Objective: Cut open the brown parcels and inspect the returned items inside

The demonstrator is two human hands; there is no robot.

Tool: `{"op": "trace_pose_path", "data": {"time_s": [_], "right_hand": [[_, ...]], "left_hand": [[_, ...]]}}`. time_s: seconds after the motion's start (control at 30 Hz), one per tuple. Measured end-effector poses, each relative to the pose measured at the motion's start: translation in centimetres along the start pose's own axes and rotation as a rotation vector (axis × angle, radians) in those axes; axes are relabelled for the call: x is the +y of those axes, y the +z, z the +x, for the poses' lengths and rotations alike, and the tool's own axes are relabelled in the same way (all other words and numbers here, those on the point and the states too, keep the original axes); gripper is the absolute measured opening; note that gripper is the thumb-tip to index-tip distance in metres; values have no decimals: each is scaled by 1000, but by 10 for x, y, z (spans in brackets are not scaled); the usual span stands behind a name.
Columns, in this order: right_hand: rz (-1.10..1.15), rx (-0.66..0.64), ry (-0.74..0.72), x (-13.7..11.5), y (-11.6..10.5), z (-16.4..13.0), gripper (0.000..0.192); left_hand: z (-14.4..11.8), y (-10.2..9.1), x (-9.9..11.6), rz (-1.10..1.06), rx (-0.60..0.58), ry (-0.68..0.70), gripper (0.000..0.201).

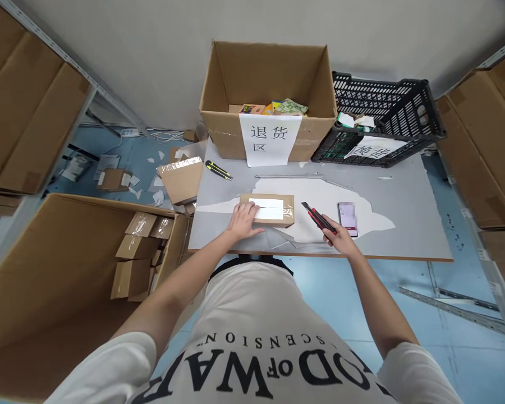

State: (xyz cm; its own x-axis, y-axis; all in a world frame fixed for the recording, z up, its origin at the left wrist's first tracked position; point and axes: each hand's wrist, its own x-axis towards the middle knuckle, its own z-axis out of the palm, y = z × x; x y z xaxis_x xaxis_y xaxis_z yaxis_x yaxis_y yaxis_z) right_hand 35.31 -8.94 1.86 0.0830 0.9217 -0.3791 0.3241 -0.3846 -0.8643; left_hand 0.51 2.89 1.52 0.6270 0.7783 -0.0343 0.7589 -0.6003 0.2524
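A small cardboard box (289, 209) with a white label lies in front of me on the table, clear tape over its right end. My left hand (243, 220) grips the box's left end, fingers over the label's edge and thumb along the near side. In my right hand (340, 238) is a red and black utility knife (318, 217), its dark blade pointing up and left toward the box but apart from it. A phone (347, 219) with a lit screen lies just right of that hand.
At the table's back stand a large labelled carton (227, 132) holding small packages and a black plastic crate (408, 126). A yellow and black cutter (219, 170) lies left. A big open carton (67, 224) with several boxes stands left of the table (408, 196). Scraps litter the floor.
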Motion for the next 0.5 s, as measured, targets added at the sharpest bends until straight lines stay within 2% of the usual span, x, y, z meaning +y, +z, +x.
{"op": "trace_pose_path", "data": {"time_s": [0.17,0.33,0.5], "right_hand": [[304,42,42,3,32,8,81],[412,56,71,4,44,12,83],[451,24,73,4,47,15,82]], "left_hand": [[15,2,-6,25,-7,-20,109],[19,7,-5,33,-48,-63,110],[21,8,-4,6,-5,-84,107]]}}
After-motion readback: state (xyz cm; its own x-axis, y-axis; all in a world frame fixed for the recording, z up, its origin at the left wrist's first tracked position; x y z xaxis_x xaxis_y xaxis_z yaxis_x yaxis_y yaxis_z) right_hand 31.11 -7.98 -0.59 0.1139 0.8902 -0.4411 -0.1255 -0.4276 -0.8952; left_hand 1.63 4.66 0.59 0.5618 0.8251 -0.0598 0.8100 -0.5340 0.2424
